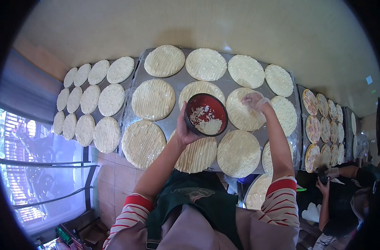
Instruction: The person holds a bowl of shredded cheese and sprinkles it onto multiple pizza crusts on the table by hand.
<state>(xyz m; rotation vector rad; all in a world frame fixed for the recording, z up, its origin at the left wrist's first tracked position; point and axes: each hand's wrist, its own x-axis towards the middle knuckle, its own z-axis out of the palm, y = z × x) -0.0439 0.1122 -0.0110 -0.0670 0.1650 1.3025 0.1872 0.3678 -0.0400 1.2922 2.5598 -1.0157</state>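
Note:
My left hand (185, 130) is wrapped round the side of a bowl (218, 109), dark outside and red inside. White crumbly bits (206, 121) lie in its lower part. The bowl is tilted towards me, above the middle of a table of round flat bases. My right hand (256, 102), in a clear plastic glove, is over a round base (241, 114) just right of the bowl. Its fingers are blurred, so whether they hold any bits is unclear. Pale stripes of topping cover the round base (153, 100) left of the bowl; part of another base (202, 86) is hidden behind it.
Rows of similar bases cover the grey table (133, 89). A left table holds more bases (106, 134). At right, bases with orange-brown stripes (313, 129) fill another table, where a co-worker (344, 208) holds a dark bowl. A pale wall (223, 25) stands behind.

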